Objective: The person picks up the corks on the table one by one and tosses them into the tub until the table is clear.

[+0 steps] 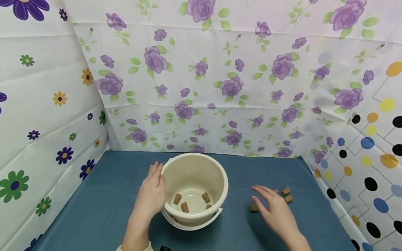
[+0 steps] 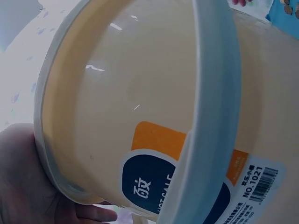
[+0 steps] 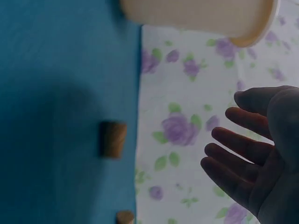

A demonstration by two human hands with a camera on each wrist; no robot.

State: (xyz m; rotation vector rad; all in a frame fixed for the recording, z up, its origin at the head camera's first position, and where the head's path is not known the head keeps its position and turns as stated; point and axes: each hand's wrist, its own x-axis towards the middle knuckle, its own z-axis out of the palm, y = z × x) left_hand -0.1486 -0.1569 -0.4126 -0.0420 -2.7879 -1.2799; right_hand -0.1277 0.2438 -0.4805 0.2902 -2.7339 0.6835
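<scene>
A cream plastic bucket (image 1: 195,166) stands upright on the blue cloth, with several brown cork stoppers (image 1: 184,207) scattered on its bottom. Against the left side of its rim rests my left hand (image 1: 150,195), fingers extended. The left wrist view catches that hand at the edge of the bucket wall (image 2: 135,88), near a printed label (image 2: 149,182). To the right, my right hand (image 1: 276,211) hovers with spread fingers and holds nothing. Several more corks (image 1: 288,198) lie around and partly behind it; one cork (image 3: 113,139) shows plainly in the right wrist view.
The bucket's white handle (image 1: 193,228) hangs down at the front. Blue cloth (image 1: 125,181) covers the table. A flowered sheet (image 1: 188,87) rises behind it, and patterned sheets stand on the left (image 1: 47,115) and right (image 1: 361,167).
</scene>
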